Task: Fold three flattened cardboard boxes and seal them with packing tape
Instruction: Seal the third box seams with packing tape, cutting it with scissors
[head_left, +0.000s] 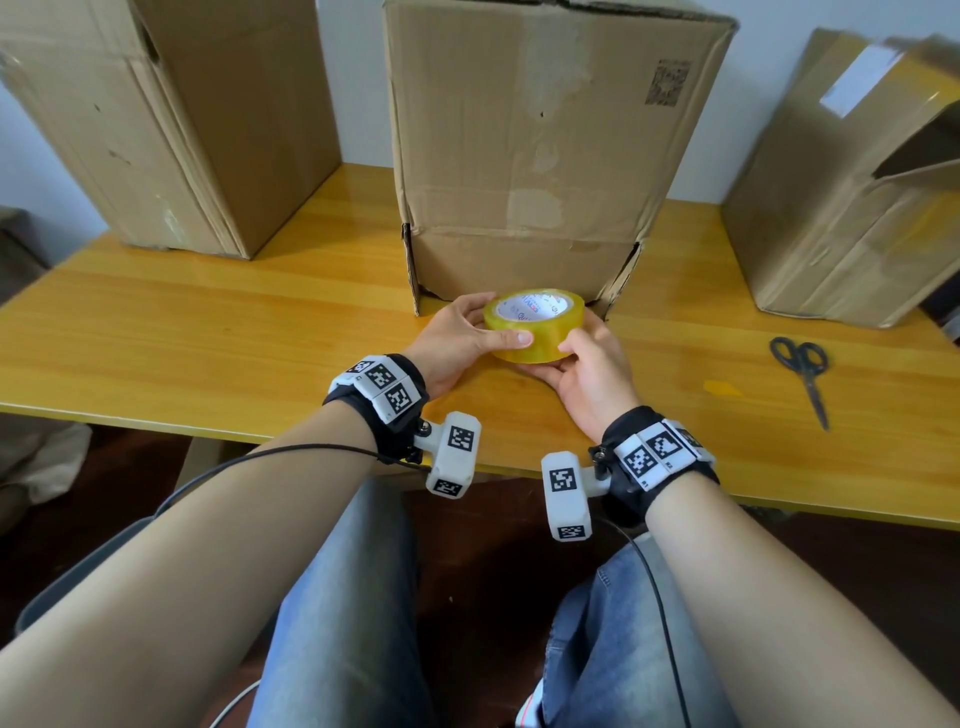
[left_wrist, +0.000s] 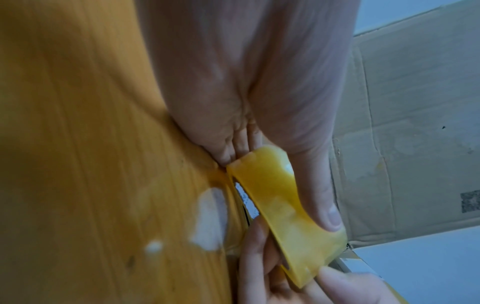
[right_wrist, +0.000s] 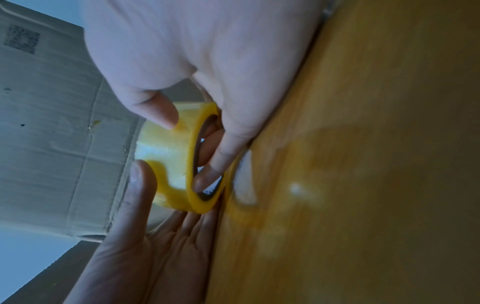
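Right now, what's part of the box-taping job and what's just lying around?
In use:
- tape roll, held by left hand and right hand
- left box, middle box, right box
- scissors, lying untouched to the right

Just there:
- table
- yellow scrap near the scissors

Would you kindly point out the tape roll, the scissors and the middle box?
tape roll (head_left: 524, 345): head view, outer yellow side.
scissors (head_left: 798, 358): head view, black handle loops.
middle box (head_left: 540, 156): head view, front face.
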